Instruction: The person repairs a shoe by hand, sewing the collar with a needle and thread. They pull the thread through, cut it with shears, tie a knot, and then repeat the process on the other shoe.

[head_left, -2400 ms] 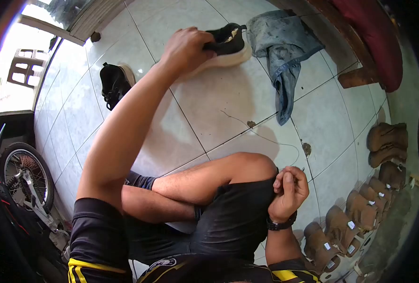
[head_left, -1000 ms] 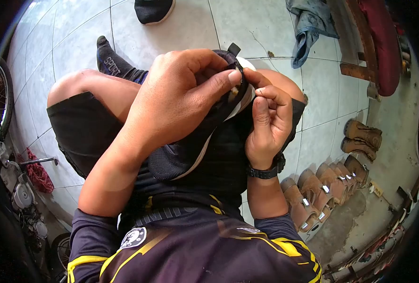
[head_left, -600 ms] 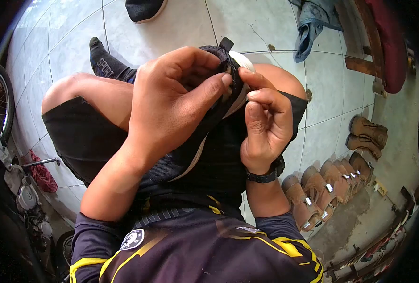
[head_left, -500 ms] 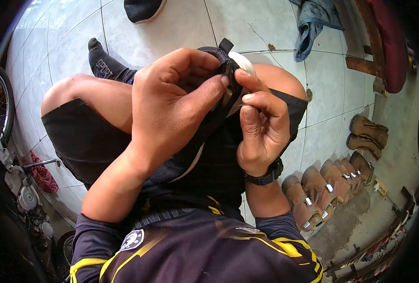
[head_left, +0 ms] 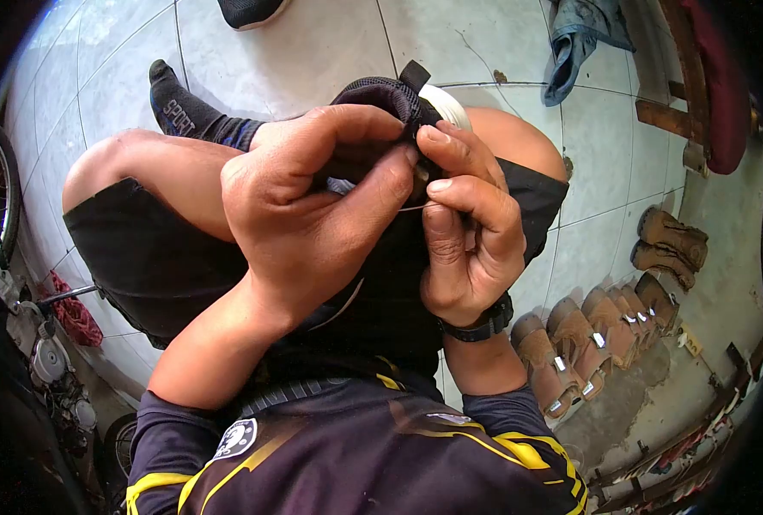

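Note:
A black mesh shoe [head_left: 376, 93] with a pull tab and a white sole [head_left: 446, 108] is held up over my lap, its opening towards me. My left hand [head_left: 308, 193] has thumb and fingers closed on the shoe's dark collar edge. Close beside it, my right hand [head_left: 476, 236] pinches a thin thread [head_left: 411, 209] between thumb and forefinger, with another finger bent against the shoe's edge. Whether a needle is in that pinch cannot be made out. A pale strand [head_left: 344, 300] hangs lower, over my dark shorts [head_left: 158, 257].
Several brown shoe-shaped pieces [head_left: 570, 335] stand in a row on the right. Blue denim cloth [head_left: 574, 51] lies on the tiles near a wooden stand [head_left: 686, 77]. Another black shoe [head_left: 252, 10] is at the top. Motorbike parts [head_left: 51, 360] fill the left.
My right hand has shifted slightly left, closer to my left hand. The shoe has tilted a little and shows more of its collar. Both grips stay closed.

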Available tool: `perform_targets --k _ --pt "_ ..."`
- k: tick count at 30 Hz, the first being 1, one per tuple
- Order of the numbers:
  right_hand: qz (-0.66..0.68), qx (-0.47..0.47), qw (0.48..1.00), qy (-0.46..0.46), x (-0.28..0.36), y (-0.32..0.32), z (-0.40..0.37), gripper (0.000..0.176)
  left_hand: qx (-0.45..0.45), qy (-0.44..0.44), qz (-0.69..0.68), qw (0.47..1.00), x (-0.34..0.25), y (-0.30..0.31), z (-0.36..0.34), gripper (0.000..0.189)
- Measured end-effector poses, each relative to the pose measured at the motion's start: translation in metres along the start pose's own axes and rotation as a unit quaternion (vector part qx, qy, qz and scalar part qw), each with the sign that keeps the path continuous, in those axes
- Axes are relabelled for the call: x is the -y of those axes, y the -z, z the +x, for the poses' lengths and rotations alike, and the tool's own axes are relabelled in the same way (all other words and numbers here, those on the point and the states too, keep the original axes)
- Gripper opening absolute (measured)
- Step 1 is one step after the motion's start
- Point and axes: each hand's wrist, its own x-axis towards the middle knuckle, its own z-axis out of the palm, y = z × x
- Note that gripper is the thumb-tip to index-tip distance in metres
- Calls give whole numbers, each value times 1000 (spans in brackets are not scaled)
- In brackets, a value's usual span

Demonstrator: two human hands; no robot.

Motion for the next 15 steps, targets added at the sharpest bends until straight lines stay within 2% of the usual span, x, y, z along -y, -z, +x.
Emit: perform_targets --k 1,8,15 --pt "-5 2 1000 0 0 0 0 16 3 -32 32 999 1 1 0 11" --pt "6 -12 1000 -6 -1 0 -3 17 -3 -39 -1 999 3 -3 -1 12" --pt "21 -14 999 -22 2 2 -6 16 17 -87 52 995 4 0 0 9"
